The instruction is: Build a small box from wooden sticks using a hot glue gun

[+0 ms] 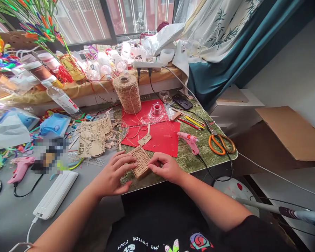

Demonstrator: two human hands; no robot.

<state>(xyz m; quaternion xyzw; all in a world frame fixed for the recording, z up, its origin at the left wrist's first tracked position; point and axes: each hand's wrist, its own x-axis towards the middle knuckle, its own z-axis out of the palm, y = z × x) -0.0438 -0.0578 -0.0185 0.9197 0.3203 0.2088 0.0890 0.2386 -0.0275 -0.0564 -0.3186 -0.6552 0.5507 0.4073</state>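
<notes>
A small flat box-like piece covered in rows of jute twine [141, 161] lies at the front edge of the table, tilted slightly toward me. My left hand [117, 172] rests at its left side, fingers stretched out and touching its edge. At its right edge, my right hand [165, 167] pinches with thumb and forefinger; the fingertips hide exactly what is between them. Just behind the piece is a torn cardboard tag [145, 139]. Loose twine runs over the red sheets [162, 136] from the large twine spool [127, 95].
To the right are a pink glue gun [189, 140] with a cord and orange-handled scissors [220, 141]. Pencils [191, 122] and a phone [183, 101] lie behind. Cardboard scraps [94, 134], a second glue gun [21, 168] and a white power bank [55, 194] are leftward.
</notes>
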